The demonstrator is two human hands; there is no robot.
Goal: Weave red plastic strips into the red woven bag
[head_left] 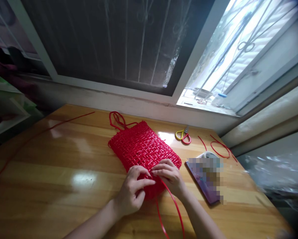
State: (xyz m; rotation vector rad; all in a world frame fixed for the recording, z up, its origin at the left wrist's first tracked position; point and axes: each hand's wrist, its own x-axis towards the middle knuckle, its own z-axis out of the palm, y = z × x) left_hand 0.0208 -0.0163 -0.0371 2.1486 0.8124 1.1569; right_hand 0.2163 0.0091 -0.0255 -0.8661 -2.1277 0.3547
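Observation:
A red woven bag (pixel 144 144) of plastic strips lies on its side on the wooden table, its looped handle (pixel 117 120) toward the window. My left hand (pixel 134 187) grips the bag's near end, index finger and thumb bent against the weave. Close beside it, my right hand (pixel 169 174) has its fingers drawn together at the weave, pinching a red strip there; the fingertips partly hide the spot. Two loose lengths of red strip (pixel 175 202) trail from beneath my hands toward the front of the table.
Scissors (pixel 183 135) with yellow and red handles lie beyond the bag. Right of it are a phone-like flat object (pixel 205 186), partly blurred, a white tape roll (pixel 208 155) and red strip offcuts (pixel 220 147). One long strip (pixel 46 128) crosses the table's left side. Behind stands a window (pixel 174 99).

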